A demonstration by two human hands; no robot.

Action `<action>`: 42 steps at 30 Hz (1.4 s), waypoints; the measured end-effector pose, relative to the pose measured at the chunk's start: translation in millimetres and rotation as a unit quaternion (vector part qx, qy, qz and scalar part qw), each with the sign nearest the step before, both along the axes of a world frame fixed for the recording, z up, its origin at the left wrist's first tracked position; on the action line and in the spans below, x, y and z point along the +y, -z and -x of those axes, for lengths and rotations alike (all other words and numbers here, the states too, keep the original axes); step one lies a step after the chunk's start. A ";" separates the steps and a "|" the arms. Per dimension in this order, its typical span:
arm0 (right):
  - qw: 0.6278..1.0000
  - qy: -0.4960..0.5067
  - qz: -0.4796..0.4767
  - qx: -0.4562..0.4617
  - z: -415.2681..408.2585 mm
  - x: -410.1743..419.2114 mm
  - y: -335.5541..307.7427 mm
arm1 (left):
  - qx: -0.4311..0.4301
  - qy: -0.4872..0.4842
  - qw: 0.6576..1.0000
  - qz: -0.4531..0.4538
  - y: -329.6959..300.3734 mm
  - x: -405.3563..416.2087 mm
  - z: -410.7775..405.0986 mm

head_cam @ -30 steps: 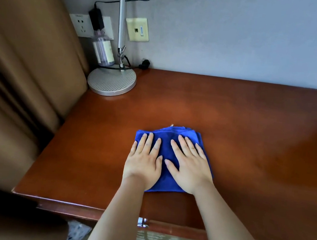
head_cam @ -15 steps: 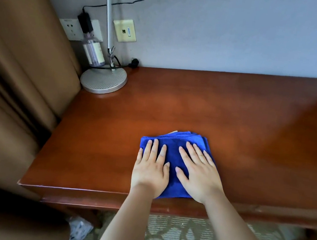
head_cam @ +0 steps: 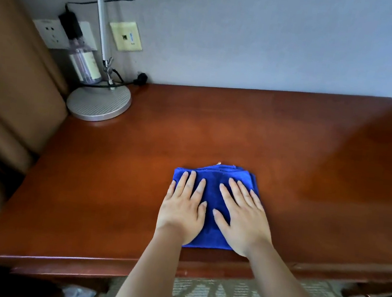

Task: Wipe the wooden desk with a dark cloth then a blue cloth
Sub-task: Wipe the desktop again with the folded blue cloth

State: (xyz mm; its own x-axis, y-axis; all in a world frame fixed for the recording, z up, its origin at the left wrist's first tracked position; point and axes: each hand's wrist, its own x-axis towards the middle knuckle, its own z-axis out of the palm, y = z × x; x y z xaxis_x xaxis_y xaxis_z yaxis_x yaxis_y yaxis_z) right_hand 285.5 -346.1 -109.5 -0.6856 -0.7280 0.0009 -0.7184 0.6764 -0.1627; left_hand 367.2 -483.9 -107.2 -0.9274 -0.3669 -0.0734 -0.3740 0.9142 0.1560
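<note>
A folded, bright blue terry cloth point(head_cam: 212, 188) lies flat near the front edge of the glossy reddish-brown wooden desk point(head_cam: 265, 142), its stacked layers showing along the far side.

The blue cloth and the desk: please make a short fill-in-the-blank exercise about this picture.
1. Both hands, left hand and right hand, press flat on the folded ____ cloth.
2. The cloth lies near the desk's ____ edge.
3. The lamp base is ____ in shape.

Missing words: blue; front; round
</note>
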 end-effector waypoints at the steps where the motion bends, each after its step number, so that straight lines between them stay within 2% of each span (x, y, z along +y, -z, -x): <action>1: 1.000 0.001 -0.002 0.004 6.1 -2.9 0.3 | 0.003 -0.002 1.000 0.001 0.1 -2.4 5.6; 12: 1.000 0.000 -0.004 0.029 85.7 -43.4 3.9 | 0.012 -0.019 1.000 0.008 1.0 -38.8 82.1; 18: 1.000 -0.011 -0.014 0.025 100.1 -52.4 0.6 | 0.017 -0.029 0.999 0.003 -0.4 -42.6 91.9; 23: 0.999 -0.016 -0.035 0.023 87.0 -43.3 -3.0 | 0.016 -0.039 0.999 -0.002 -1.7 -27.4 72.8; 34: 0.999 0.012 -0.029 0.013 19.1 12.9 0.8 | 0.005 0.005 1.000 -0.006 2.4 24.8 10.8; 42: 0.998 0.055 -0.010 0.008 2.8 59.2 3.3 | 0.000 0.034 0.999 -0.023 -1.3 65.8 9.2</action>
